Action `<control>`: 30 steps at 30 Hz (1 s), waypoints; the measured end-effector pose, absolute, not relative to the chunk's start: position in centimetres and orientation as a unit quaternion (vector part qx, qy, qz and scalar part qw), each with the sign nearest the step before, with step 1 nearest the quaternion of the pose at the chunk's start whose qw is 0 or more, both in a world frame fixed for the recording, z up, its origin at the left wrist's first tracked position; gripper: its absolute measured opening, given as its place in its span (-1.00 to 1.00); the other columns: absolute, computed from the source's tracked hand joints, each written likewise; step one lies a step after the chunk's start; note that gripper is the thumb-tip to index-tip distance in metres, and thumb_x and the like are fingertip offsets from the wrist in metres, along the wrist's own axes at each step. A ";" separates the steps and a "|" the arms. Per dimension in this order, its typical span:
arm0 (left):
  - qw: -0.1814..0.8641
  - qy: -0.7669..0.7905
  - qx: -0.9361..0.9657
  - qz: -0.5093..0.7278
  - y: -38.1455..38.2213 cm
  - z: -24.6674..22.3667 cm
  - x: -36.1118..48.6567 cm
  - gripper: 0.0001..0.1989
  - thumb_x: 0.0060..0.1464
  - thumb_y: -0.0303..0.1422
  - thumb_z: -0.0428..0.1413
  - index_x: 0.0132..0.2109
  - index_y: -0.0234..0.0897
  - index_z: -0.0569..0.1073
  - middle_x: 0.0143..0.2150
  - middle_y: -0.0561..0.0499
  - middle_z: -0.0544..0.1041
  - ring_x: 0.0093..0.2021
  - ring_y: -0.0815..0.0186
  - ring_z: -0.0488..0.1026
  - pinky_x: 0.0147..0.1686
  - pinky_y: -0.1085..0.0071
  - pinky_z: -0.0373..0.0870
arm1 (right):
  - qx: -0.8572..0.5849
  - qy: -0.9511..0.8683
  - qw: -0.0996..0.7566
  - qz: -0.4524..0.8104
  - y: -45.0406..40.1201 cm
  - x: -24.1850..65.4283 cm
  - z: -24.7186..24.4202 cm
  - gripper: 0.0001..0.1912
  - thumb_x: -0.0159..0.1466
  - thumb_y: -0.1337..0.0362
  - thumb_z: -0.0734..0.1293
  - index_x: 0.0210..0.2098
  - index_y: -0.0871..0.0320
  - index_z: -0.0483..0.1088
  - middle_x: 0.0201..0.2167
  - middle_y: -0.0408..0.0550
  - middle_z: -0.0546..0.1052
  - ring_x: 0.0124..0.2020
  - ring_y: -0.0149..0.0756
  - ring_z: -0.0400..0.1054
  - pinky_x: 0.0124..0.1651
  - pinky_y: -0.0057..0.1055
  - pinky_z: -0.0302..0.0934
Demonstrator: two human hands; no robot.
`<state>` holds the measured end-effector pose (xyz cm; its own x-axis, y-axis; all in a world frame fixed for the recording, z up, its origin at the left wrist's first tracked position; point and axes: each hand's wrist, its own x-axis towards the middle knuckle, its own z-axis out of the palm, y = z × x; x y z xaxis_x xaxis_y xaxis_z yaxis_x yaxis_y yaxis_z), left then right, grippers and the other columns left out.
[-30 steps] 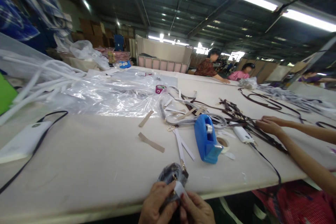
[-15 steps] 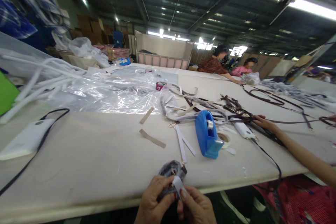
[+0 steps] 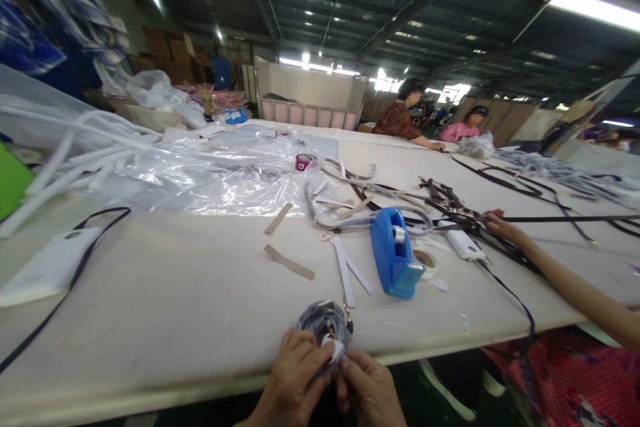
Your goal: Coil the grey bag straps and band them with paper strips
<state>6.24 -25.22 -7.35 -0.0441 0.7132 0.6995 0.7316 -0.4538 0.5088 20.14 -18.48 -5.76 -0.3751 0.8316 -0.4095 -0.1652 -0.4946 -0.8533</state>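
The lower part of the wrapped coil [image 3: 323,317] is hidden behind the left hand [image 3: 294,377] and the right hand [image 3: 371,388], and both forearms are cut by the bottom edge. One end of the white strip [image 3: 334,348] is covered by fingers, so its full shape cannot be told. At the left edge, the green object [image 3: 13,181] and the white device [image 3: 47,265] are cut off. The marking on the magenta roll [image 3: 304,162] is too small for reading. The co-worker's arm [image 3: 570,280] is cut at the right edge

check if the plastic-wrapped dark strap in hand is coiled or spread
Coiled: the plastic-wrapped dark strap forms a round bundle by the left hand.
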 end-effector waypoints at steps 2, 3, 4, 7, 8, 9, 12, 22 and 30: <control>0.039 -0.529 -0.698 -0.481 -25.1 -7.1 6.4 -0.69 0.14 -0.46 0.03 0.05 -0.24 0.34 -0.32 -0.02 0.54 -0.23 0.26 0.46 -0.20 0.30 0.51 | -0.452 -0.377 0.348 0.730 -18.9 19.8 -5.6 -0.44 -0.29 -0.08 0.58 -0.59 0.29 0.46 -0.84 -0.17 0.32 -0.81 -0.59 0.08 -0.70 -0.64 -0.07; 0.052 -0.537 -0.691 -0.480 -25.1 -7.0 6.6 -0.71 0.15 -0.42 0.02 0.04 -0.25 0.34 -0.30 -0.03 0.54 -0.22 0.24 0.47 -0.21 0.26 0.53 | -0.453 -0.379 0.352 0.726 -19.0 19.7 -5.5 -0.44 -0.29 -0.09 0.58 -0.59 0.29 0.46 -0.84 -0.18 0.32 -0.81 -0.59 0.08 -0.70 -0.65 -0.07; 0.066 -0.551 -0.679 -0.480 -25.0 -6.9 6.8 -0.72 0.16 -0.38 0.01 0.03 -0.26 0.33 -0.27 -0.05 0.55 -0.21 0.21 0.48 -0.22 0.22 0.54 | -0.454 -0.381 0.355 0.723 -19.1 19.7 -5.6 -0.43 -0.29 -0.10 0.57 -0.57 0.29 0.46 -0.84 -0.18 0.33 -0.81 -0.59 0.08 -0.70 -0.65 -0.07; 0.121 -0.595 -0.645 -0.464 -24.7 -7.1 7.2 -0.68 0.18 -0.32 -0.01 0.06 -0.32 0.31 -0.21 -0.10 0.57 -0.16 0.17 0.49 -0.22 0.19 0.56 | -0.457 -0.406 0.349 0.710 -18.7 19.8 -6.1 -0.39 -0.27 -0.15 0.55 -0.54 0.30 0.46 -0.83 -0.17 0.34 -0.80 -0.58 0.10 -0.70 -0.65 -0.04; 0.130 -0.604 -0.642 -0.454 -24.6 -7.3 7.3 -0.68 0.19 -0.33 -0.01 0.07 -0.33 0.31 -0.20 -0.10 0.57 -0.15 0.18 0.49 -0.22 0.20 0.56 | -0.461 -0.418 0.339 0.706 -18.5 19.8 -6.4 -0.37 -0.27 -0.18 0.54 -0.52 0.30 0.46 -0.83 -0.16 0.35 -0.80 -0.56 0.11 -0.70 -0.63 -0.03; 0.133 -0.609 -0.644 -0.443 -24.6 -7.6 7.4 -0.68 0.18 -0.35 0.00 0.07 -0.33 0.32 -0.21 -0.08 0.57 -0.15 0.18 0.49 -0.22 0.20 0.56 | -0.465 -0.428 0.326 0.703 -18.4 19.9 -6.7 -0.34 -0.28 -0.21 0.52 -0.51 0.30 0.45 -0.83 -0.16 0.35 -0.80 -0.55 0.12 -0.70 -0.62 -0.02; 0.128 -0.601 -0.668 -0.421 -24.7 -8.6 7.8 -0.68 0.14 -0.39 0.04 0.06 -0.30 0.33 -0.22 -0.05 0.57 -0.15 0.16 0.48 -0.17 0.14 0.51 | -0.479 -0.440 0.296 0.699 -18.2 20.0 -7.4 -0.33 -0.30 -0.23 0.50 -0.55 0.28 0.41 -0.84 -0.16 0.34 -0.80 -0.53 0.11 -0.71 -0.59 -0.03; 0.131 -0.581 -0.658 -0.462 -25.0 -9.9 8.6 -0.64 0.09 -0.53 0.04 0.05 -0.25 0.38 -0.18 -0.02 0.54 -0.05 0.23 0.40 0.19 0.19 0.06 | -0.514 -0.439 0.279 0.682 -18.4 19.6 -6.2 -0.53 -0.23 -0.03 0.51 -0.65 0.26 0.36 -0.85 -0.16 0.31 -0.82 -0.54 0.08 -0.72 -0.59 -0.06; 0.141 -0.617 -0.607 -0.481 -25.3 -9.9 8.7 -0.68 0.10 -0.51 0.04 0.02 -0.21 0.37 -0.16 -0.02 0.53 0.01 0.24 0.40 0.30 0.13 -0.19 | -0.516 -0.431 0.289 0.682 -18.5 18.9 -5.3 -0.38 -0.36 -0.17 0.51 -0.62 0.28 0.38 -0.87 -0.17 0.30 -0.82 -0.56 0.06 -0.73 -0.60 -0.08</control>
